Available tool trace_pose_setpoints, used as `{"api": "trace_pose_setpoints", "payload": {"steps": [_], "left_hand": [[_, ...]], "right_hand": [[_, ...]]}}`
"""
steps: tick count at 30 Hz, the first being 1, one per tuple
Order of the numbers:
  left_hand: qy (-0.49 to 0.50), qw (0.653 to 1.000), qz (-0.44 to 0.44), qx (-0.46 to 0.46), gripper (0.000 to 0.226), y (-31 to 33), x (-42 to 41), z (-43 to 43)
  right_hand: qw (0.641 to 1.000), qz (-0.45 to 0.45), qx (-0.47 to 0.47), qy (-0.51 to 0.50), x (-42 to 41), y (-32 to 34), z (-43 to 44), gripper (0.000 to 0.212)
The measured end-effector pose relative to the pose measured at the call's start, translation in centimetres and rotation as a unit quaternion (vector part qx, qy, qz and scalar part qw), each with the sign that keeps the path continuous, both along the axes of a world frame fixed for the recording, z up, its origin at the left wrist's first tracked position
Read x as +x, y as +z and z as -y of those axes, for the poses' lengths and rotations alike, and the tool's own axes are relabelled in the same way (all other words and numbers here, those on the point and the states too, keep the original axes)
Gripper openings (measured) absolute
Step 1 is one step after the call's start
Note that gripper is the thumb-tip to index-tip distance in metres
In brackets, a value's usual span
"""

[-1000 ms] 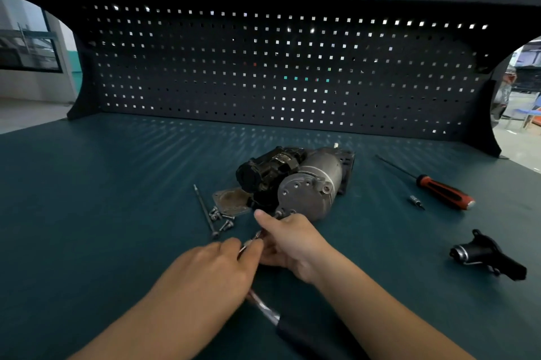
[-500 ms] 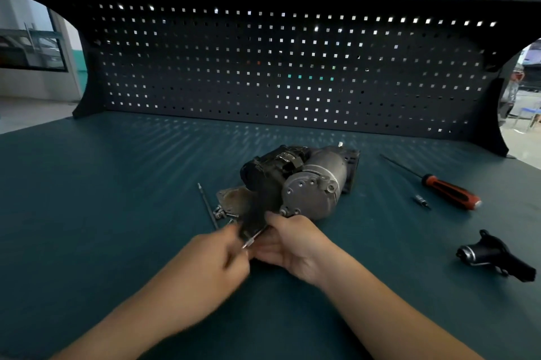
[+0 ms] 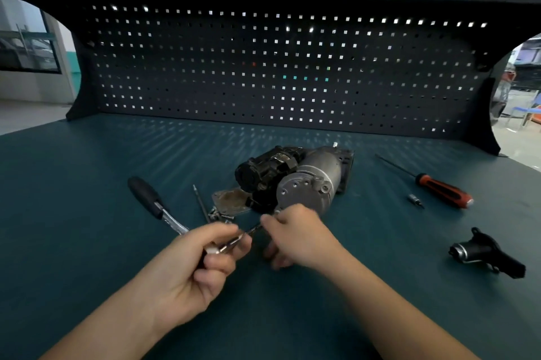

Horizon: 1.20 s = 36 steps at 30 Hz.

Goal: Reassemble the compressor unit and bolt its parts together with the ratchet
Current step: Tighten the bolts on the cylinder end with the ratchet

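Observation:
The compressor unit, a grey cylinder joined to black parts, lies mid-table. My left hand grips the head of the ratchet; its black handle points up and left. A thin extension bit runs from the ratchet head toward the cylinder's near end. My right hand sits just in front of the cylinder and pinches the far end of that bit; it is blurred. Loose bolts and a rusty plate lie left of the unit, with a long thin rod beside them.
An orange-handled screwdriver and a small bit lie to the right. A black and chrome part rests at the right front. A dark pegboard wall closes the back of the green table.
The ratchet has swung round in my left hand: its handle, near my wrists before, now points up and left. My right hand stayed at the cylinder's near end.

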<state>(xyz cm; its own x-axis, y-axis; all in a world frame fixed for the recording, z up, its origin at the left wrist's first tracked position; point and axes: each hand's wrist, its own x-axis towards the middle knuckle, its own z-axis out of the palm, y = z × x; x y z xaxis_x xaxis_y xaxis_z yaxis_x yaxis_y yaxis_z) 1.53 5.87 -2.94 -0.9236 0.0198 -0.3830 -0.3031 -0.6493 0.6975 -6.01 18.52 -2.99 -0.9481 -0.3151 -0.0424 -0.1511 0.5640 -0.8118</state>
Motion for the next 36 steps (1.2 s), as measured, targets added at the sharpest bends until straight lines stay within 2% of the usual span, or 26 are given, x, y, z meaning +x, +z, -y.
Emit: {"api": "trace_pose_setpoints", "payload": {"steps": [2,3,4,5,6,7,9,10,12,14,15,16,18,19,21,23,24,26,27,28,29,30,31,34,35,36], "left_hand": [[-0.01,0.974,-0.02,-0.225,0.033,0.0,-0.1,0.6],[-0.028,0.909,-0.06,-0.411,0.039,-0.2,0.0,0.6],[-0.062,0.779,-0.108,-0.615,0.044,-0.7,0.1,0.5],[-0.098,0.606,-0.143,-0.776,0.052,-1.0,0.0,0.0],[-0.118,0.443,-0.166,-0.873,0.062,-1.3,0.1,-0.6],[-0.145,0.335,-0.179,-0.914,0.069,-1.6,0.1,-1.3],[-0.16,0.283,-0.197,-0.925,0.069,-1.9,0.0,-1.8],[-0.13,0.323,-0.198,-0.916,0.059,-2.0,-0.4,-1.1],[-0.081,0.548,-0.221,-0.803,0.02,-1.4,-0.3,0.3],[-0.024,0.827,-0.139,-0.544,0.006,-1.3,0.2,0.1],[-0.007,0.926,-0.074,-0.369,0.009,-1.3,0.2,-0.1],[0.011,0.977,-0.025,-0.211,0.022,-1.2,-0.1,-0.3],[0.042,0.999,0.023,0.001,0.042,-1.1,-0.7,0.1],[0.035,0.999,0.025,0.027,0.045,-0.9,-0.7,0.3],[0.006,0.997,0.003,-0.074,0.034,-0.5,-0.5,0.4],[-0.021,0.941,-0.053,-0.335,0.027,-0.8,-0.2,0.2],[-0.039,0.856,-0.093,-0.507,0.031,-1.2,0.1,0.2],[-0.095,0.569,-0.164,-0.8,0.048,-2.2,0.1,0.0],[-0.111,0.444,-0.18,-0.871,0.059,-2.6,0.1,-0.1],[-0.119,0.372,-0.19,-0.901,0.066,-2.9,0.1,-0.2],[-0.116,0.342,-0.194,-0.912,0.068,-3.0,0.0,-0.2],[-0.102,0.348,-0.199,-0.911,0.062,-3.0,-0.1,-0.1],[-0.078,0.411,-0.212,-0.883,0.048,-3.0,-0.2,0.3],[-0.006,0.818,-0.128,-0.561,0.011,-1.5,-0.3,0.3],[0.008,0.93,-0.061,-0.363,0.01,-1.3,-0.4,0.2],[0.018,0.987,-0.016,-0.162,0.008,-1.0,-0.5,0.1]], "right_hand": [[0.947,-0.295,0.115,-0.058,-0.3,0.6,-1.2,0.037],[0.909,-0.399,0.073,-0.101,-0.6,1.1,-1.9,0.034],[0.871,-0.471,0.011,-0.14,-1.0,1.4,-2.6,0.028],[0.85,-0.5,-0.035,-0.16,-1.5,1.7,-3.3,0.022],[0.86,-0.481,-0.055,-0.159,-2.1,1.9,-4.0,0.02],[0.888,-0.435,-0.048,-0.143,-2.7,1.7,-4.6,0.023],[0.943,-0.314,-0.016,-0.108,-3.9,0.7,-5.7,0.037],[0.954,-0.28,-0.015,-0.108,-4.2,0.4,-6.0,0.043],[0.941,-0.307,-0.028,-0.143,-4.3,0.2,-6.0,0.042],[0.882,-0.428,-0.035,-0.192,-3.4,0.5,-5.3,0.028],[0.856,-0.476,-0.053,-0.193,-2.8,0.7,-4.8,0.023],[0.842,-0.502,-0.067,-0.185,-2.2,0.8,-4.3,0.022],[0.852,-0.493,-0.073,-0.162,-1.5,0.8,-3.5,0.021],[0.863,-0.474,-0.075,-0.157,-1.5,0.8,-3.4,0.019],[0.88,-0.435,-0.096,-0.167,-1.9,0.7,-3.7,0.012],[0.888,-0.391,-0.135,-0.2,-2.6,0.7,-4.3,0.007],[0.891,-0.37,-0.15,-0.217,-2.9,0.7,-4.5,0.006],[0.896,-0.342,-0.163,-0.232,-3.5,0.4,-5.0,0.006],[0.902,-0.337,-0.155,-0.222,-3.7,0.2,-5.2,0.015],[0.912,-0.333,-0.133,-0.199,-3.9,-0.1,-5.3,0.026],[0.925,-0.327,-0.103,-0.166,-4.2,-0.4,-5.4,0.037],[0.939,-0.312,-0.074,-0.128,-4.3,-0.7,-5.5,0.044],[0.953,-0.285,-0.053,-0.091,-4.5,-1.0,-5.4,0.05],[0.972,-0.232,-0.043,-0.025,-4.9,-1.8,-5.5,0.062],[0.971,-0.234,-0.047,-0.023,-4.9,-1.9,-5.4,0.062],[0.968,-0.244,-0.052,-0.026,-5.0,-2.0,-5.4,0.06]]}}
